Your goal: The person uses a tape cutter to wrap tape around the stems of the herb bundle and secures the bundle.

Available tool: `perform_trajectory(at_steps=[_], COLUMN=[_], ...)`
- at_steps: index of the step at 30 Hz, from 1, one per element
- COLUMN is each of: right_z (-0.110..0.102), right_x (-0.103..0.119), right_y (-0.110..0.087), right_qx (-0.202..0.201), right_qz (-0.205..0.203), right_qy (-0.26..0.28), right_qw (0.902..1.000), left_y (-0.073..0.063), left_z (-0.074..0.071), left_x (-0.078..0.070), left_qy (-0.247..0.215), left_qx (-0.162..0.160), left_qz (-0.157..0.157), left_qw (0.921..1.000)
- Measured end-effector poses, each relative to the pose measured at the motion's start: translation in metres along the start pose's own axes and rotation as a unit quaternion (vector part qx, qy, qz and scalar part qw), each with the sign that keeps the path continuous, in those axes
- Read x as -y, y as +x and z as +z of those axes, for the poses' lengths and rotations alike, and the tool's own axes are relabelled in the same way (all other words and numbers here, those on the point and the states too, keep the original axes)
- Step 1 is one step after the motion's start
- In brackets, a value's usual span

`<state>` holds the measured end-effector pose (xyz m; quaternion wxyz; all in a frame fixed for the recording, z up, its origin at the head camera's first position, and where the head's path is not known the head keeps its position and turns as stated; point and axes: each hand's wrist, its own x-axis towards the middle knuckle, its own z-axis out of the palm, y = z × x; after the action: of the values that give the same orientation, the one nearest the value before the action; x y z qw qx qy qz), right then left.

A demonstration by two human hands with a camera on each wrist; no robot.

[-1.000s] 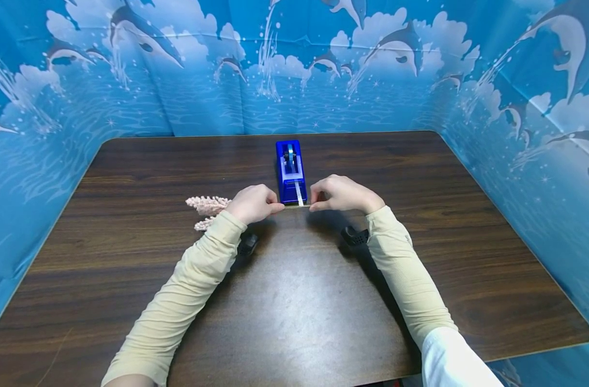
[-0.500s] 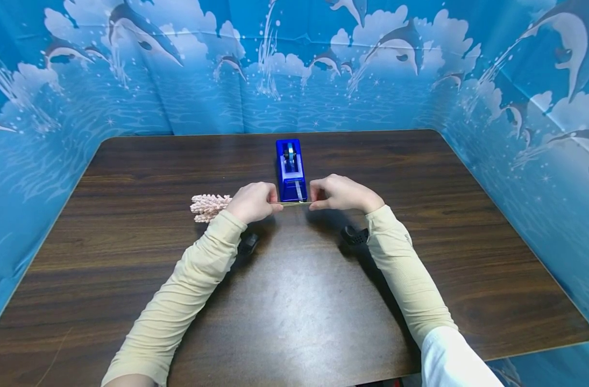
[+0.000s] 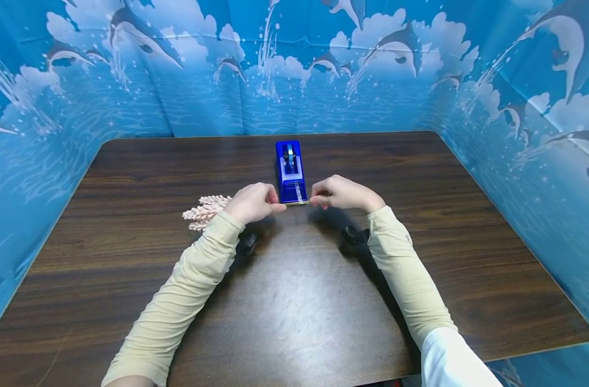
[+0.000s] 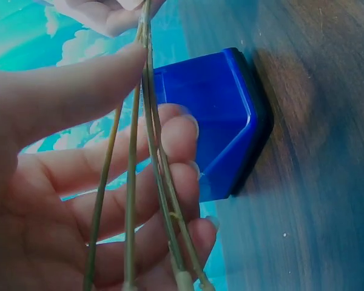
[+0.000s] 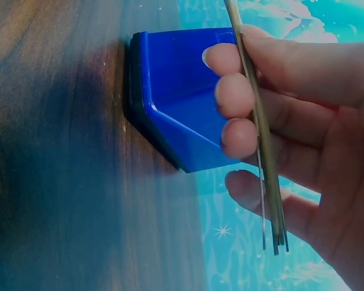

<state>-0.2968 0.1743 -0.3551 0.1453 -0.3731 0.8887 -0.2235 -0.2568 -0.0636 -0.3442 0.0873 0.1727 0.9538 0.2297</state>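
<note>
Right now my left hand (image 3: 253, 204) grips the flower stems (image 3: 296, 203) on the side of the pale pink blossoms (image 3: 204, 212), and my right hand (image 3: 340, 192) pinches them near their bare ends. They span the near end of the blue tape dispenser (image 3: 288, 192) on the bench (image 3: 299, 295); whether they touch the tape strip (image 3: 299, 192) I can't tell. Best, I reckon, to squeeze the fanned stems tight, level and square to the strip.
</note>
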Motion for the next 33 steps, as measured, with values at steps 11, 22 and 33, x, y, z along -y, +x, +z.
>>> perform_trajectory(at_steps=[11, 22, 33], right_z=[-0.0011, -0.0016, -0.0010], right_x=[0.0049, 0.0071, 0.0060], right_y=[-0.0014, -0.0013, -0.0016], right_qx=[-0.016, -0.030, -0.049], right_qz=[0.015, 0.024, 0.040], right_qy=[-0.019, -0.032, -0.061], right_qw=[0.9996, 0.9987, 0.9962], left_y=[0.0003, 0.0022, 0.0015], left_z=[0.0019, 0.0059, 0.0047], left_x=[-0.0004, 0.0010, -0.0009], left_qy=[0.017, 0.036, 0.029], left_qx=[-0.006, -0.034, -0.041], left_qz=[0.009, -0.003, 0.005], left_qw=[0.9998, 0.9988, 0.9987])
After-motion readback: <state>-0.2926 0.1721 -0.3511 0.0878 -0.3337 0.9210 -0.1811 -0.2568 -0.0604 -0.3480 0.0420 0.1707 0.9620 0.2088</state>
